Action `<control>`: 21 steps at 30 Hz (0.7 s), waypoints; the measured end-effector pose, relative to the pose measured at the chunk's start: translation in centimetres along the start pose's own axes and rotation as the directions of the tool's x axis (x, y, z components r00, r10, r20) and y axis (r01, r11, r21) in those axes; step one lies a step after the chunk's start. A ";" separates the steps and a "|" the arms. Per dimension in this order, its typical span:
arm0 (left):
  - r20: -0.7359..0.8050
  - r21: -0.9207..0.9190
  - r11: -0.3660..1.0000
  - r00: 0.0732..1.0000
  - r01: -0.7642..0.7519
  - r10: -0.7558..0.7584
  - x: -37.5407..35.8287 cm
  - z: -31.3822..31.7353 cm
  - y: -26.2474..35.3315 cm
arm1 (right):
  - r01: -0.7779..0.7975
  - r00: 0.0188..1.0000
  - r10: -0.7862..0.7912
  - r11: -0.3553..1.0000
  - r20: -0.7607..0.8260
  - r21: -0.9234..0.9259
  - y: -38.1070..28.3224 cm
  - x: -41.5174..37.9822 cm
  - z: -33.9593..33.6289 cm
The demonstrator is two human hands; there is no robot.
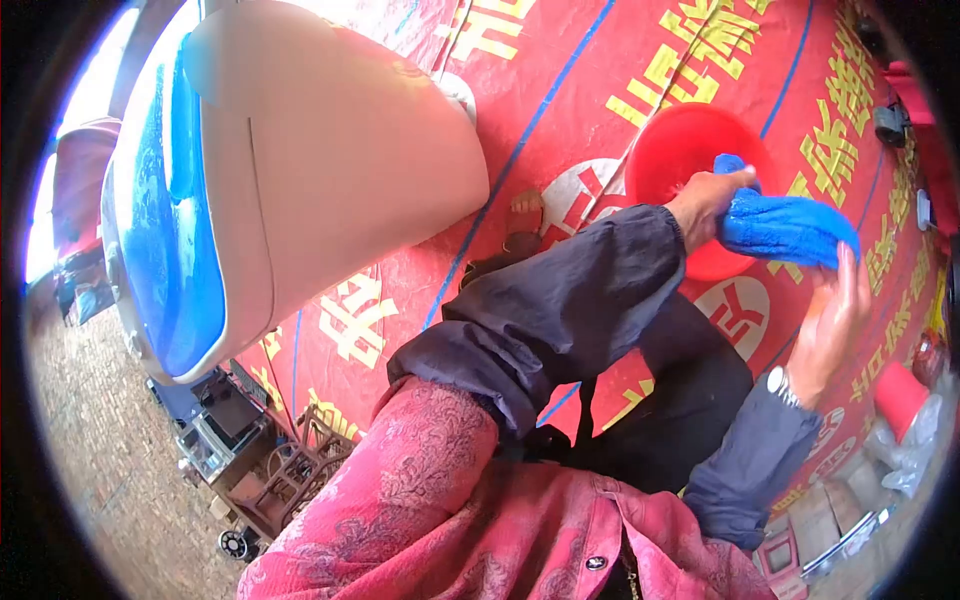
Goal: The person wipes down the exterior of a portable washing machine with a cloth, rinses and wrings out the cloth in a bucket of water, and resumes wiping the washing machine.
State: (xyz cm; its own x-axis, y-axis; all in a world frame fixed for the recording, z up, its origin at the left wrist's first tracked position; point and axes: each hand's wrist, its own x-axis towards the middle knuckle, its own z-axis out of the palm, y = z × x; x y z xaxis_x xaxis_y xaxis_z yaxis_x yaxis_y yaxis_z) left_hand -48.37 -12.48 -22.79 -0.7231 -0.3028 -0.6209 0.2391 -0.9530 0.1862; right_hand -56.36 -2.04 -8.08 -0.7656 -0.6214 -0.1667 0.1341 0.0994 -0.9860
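Note:
A wet-looking blue cloth [785,228] is stretched between my two hands, over the right side of a red bucket [672,135]. My left hand [708,198] is closed round the cloth's left end, and a short piece of it sticks up past the fingers. At the cloth's other end is my right hand [832,325], its fingers extended and pressed against the fabric. A watch [783,386] is on that wrist. The bucket stands on a red sheet with yellow characters.
A large white machine with a blue translucent cover [190,250] stands at the upper left. Below it are a metal rack [300,465] and a black box-like device [230,415]. A red container [900,400] and plastic bags [912,450] lie at the far right.

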 end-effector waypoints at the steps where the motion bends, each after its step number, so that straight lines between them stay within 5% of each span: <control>1: 0.010 0.045 0.998 0.999 0.031 -0.032 -0.9 0.2 0.9 | 0.076 0.994 -0.075 0.997 0.076 -0.008 1.5 1.7 -0.3; 2: 0.016 0.083 0.996 0.999 0.034 -0.035 -1.2 0.1 1.0 | 0.143 0.978 -0.140 0.990 0.153 -0.010 3.4 3.2 -0.6; 3: 0.022 0.121 0.992 0.999 0.038 -0.041 -1.3 0.0 1.0 | -0.013 0.983 0.005 0.999 0.184 0.039 4.6 4.7 -0.8; 5: 0.136 0.147 0.989 0.990 0.003 -0.023 -1.2 -0.1 0.8 | 0.219 0.939 -0.194 0.974 0.283 -0.060 9.0 5.0 -1.4; 6: 0.153 0.144 0.989 0.987 0.024 -0.046 -1.0 -0.1 0.9 | 0.087 0.975 -0.095 0.995 0.202 0.050 11.4 5.7 -1.7; 7: 0.174 0.138 0.989 0.982 0.050 -0.074 -0.7 -0.2 1.0 | -0.330 0.944 0.306 0.890 0.125 0.314 11.3 6.4 -0.3; 12: 0.104 0.267 0.954 0.980 0.135 -0.167 0.7 -1.1 0.4 | -0.353 0.934 0.355 0.902 0.037 0.250 13.8 6.4 -0.2; 15: 0.072 0.353 0.922 0.978 0.158 -0.195 -0.5 0.2 0.6 | -0.371 0.929 0.350 0.893 0.124 0.256 13.8 6.7 -0.4; 18: 0.060 0.516 0.853 0.991 0.072 -0.120 -1.7 1.1 0.9 | -0.518 0.855 0.501 0.819 0.134 0.248 13.6 7.9 -0.1; 21: 0.066 0.596 0.801 0.991 0.057 -0.119 -2.2 1.5 0.9 | -0.426 0.903 0.428 0.884 0.034 0.191 14.0 7.7 0.3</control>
State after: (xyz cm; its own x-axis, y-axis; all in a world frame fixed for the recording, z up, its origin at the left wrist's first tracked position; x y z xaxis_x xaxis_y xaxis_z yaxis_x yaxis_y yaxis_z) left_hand -47.50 -12.67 -20.12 -0.7874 -0.1873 -0.5873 -0.2358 -0.7888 0.5677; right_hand -60.21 -5.63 -23.19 -0.6129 -0.5447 -0.5725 0.5653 0.2040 -0.7993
